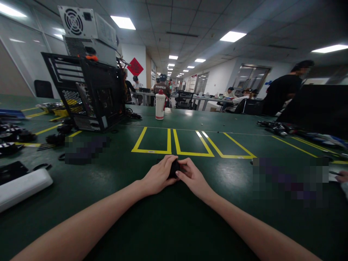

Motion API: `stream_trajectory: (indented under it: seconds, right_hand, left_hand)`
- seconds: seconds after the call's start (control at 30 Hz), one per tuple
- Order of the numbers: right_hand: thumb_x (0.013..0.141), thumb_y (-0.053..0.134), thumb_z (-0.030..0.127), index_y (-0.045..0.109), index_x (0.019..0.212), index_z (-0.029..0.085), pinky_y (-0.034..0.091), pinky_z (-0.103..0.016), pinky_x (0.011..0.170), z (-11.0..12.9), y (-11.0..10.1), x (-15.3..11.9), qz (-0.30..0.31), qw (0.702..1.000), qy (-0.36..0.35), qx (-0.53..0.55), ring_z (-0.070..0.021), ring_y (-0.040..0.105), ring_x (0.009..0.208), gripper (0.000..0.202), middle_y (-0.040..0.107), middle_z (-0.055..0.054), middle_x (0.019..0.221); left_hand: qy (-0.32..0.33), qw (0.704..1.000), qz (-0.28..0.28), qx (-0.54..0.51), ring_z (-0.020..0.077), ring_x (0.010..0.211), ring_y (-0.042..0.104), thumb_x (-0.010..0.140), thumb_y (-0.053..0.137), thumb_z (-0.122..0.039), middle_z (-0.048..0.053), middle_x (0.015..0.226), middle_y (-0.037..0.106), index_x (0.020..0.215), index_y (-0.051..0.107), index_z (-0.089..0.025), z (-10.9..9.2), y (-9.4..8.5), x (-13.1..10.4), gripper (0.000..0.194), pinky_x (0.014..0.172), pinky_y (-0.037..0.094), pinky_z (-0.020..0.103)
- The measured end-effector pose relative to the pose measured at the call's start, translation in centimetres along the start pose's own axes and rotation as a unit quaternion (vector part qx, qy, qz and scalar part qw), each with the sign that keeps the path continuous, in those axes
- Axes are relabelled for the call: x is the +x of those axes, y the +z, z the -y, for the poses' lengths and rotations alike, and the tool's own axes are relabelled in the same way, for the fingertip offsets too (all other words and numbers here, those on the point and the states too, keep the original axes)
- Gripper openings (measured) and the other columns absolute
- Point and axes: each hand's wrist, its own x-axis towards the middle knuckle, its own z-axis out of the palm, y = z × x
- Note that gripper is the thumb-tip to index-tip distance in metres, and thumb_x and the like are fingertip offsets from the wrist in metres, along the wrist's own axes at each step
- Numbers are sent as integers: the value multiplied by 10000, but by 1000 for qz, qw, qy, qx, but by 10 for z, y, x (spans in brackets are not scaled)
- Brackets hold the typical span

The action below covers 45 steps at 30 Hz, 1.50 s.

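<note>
A small black object (174, 169) rests between my two hands, low over the green table (136, 224); its details are too dark to make out. The fingers of my left hand (161, 172) wrap round its left side and top. From the right, my right hand (193, 177) pinches it with thumb and fingertips. Just beyond the hands, yellow tape outlines (170, 142) mark the table top.
A black computer case (94, 94) with power supplies (89, 30) on top stands at the back left. A white bottle (160, 106) stands behind the outlines. Cables and a white bar (24, 186) lie left. At the right edge is another person's hand (343, 177).
</note>
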Motion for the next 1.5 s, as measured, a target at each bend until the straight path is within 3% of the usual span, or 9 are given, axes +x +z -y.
stream_trajectory:
  seconds: [0.17,0.27,0.47,0.73,0.97,1.1,1.5]
  right_hand:
    - [789,491,265,502,869,211,442,-329,842,-2,1,2,-33,999,-13,-11,-158,551,933,97,550,-10,915]
    - [780,502,286,503,901,208,439,-337,839,-4,1,5,-40,999,-2,8,-166,556,934,144,562,-20,935]
    - [789,484,308,509,923,204,438,-347,828,-3,1,5,-17,1000,24,-2,-168,556,908,171,561,-20,934]
    - [810,451,285,515,822,201,451,-298,766,-2,1,4,-63,995,-33,-70,-141,537,814,106,517,2,836]
    - [787,492,267,489,974,200,442,-343,851,1,1,1,-54,998,-5,-34,-164,538,933,198,540,-34,972]
    - [799,473,295,510,934,200,454,-356,832,5,1,0,-41,998,11,-42,-175,548,911,169,548,-34,936]
    - [768,512,243,539,869,200,442,-327,863,7,2,-2,-66,994,-52,-62,-166,510,968,114,500,-33,996]
  left_hand:
    - [0,1000,-4,-5,217,1016,487,758,566,-325,67,1216,367,1241,202,-242,0,0,-1,611,838,449,389]
    - [6,1000,-10,-5,219,1025,482,753,572,-322,70,1209,373,1233,211,-237,0,1,0,607,846,442,391]
    - [1,1000,-9,-6,226,1023,484,747,576,-315,70,1197,383,1230,216,-244,-1,0,0,606,838,445,399]
    - [11,1000,-6,-17,219,1034,478,748,579,-325,63,1206,378,1234,208,-253,-1,2,-1,615,853,440,398]
    - [13,1000,-4,-26,211,1033,480,751,575,-305,55,1197,385,1232,206,-262,-3,-1,-1,608,848,442,389]
    - [12,1000,-6,-21,209,1029,481,747,582,-308,60,1203,381,1232,208,-252,-3,-1,-1,615,850,442,384]
    - [22,1000,-10,-18,216,1046,464,747,583,-286,74,1193,380,1223,227,-227,-3,1,-1,598,863,432,380]
